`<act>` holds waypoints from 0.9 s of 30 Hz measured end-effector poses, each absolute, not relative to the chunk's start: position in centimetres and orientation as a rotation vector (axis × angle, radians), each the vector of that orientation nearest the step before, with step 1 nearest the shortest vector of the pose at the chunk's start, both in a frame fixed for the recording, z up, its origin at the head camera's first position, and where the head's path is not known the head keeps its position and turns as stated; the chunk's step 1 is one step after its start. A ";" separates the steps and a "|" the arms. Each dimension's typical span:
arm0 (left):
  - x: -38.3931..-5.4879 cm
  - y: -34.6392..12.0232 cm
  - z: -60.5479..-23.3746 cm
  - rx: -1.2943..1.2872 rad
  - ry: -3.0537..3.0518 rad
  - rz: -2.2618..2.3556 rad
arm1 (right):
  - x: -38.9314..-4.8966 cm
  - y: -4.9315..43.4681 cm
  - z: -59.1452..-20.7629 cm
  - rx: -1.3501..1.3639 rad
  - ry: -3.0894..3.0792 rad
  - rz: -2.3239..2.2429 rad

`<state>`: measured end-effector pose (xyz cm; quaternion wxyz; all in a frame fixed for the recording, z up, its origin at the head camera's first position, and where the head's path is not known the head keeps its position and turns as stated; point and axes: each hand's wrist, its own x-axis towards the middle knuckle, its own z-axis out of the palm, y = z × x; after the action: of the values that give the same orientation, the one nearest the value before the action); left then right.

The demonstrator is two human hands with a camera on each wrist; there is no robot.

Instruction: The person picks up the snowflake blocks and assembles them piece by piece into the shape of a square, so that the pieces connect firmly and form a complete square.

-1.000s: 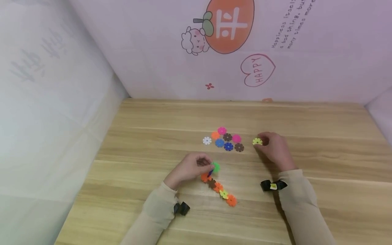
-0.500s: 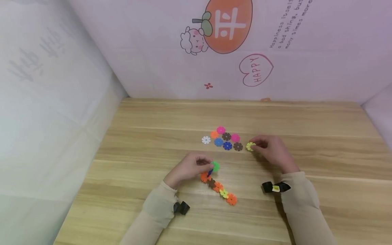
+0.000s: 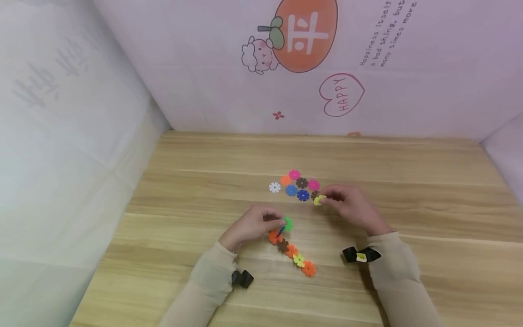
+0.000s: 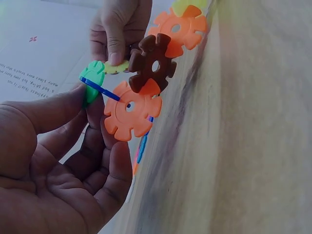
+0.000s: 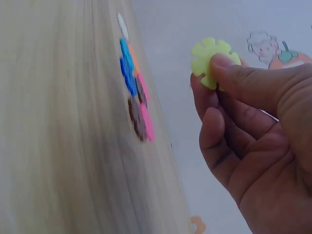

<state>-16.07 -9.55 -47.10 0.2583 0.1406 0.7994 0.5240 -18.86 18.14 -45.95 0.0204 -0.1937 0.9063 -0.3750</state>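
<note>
My left hand (image 3: pixel 257 222) pinches a green notched disc (image 4: pixel 93 83) at the end of a chain of interlocking plastic discs. A dark blue disc (image 4: pixel 100 88), seen edge-on, joins the green one to an orange disc (image 4: pixel 127 113). Beyond it the chain runs through a brown disc (image 4: pixel 152 64) and others to an orange disc (image 3: pixel 308 269) at the near end. Between thumb and fingers, my right hand (image 3: pixel 353 206) holds a yellow notched disc (image 5: pixel 207 61). In the head view this disc partly covers a loose brown disc (image 3: pixel 314 195).
Several loose discs lie flat on the wooden table (image 3: pixel 204 181) beyond my hands, among them a white disc (image 3: pixel 275 187), a dark blue disc (image 3: pixel 303 195) and a pink disc (image 3: pixel 294 175). A printed cloth (image 3: pixel 220 91) hangs along the table's back edge.
My right hand has moved left and slightly nearer with the yellow disc, coming closer to the chain. My left hand and the chain have stayed nearly still.
</note>
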 end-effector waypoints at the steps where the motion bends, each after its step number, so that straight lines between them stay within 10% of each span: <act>1: -16.1 -9.5 -47.1 0.376 2.170 1.416 | -18.8 17.8 -45.9 -0.634 2.807 -1.154; 27: -16.0 -9.2 -47.2 0.357 2.123 1.442 | -16.7 12.9 -44.3 -1.127 2.675 -1.162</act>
<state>-15.99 -9.23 -47.17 0.2719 0.1326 0.7884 0.5356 -16.70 12.88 -44.33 0.0073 -0.3605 0.8555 -0.3716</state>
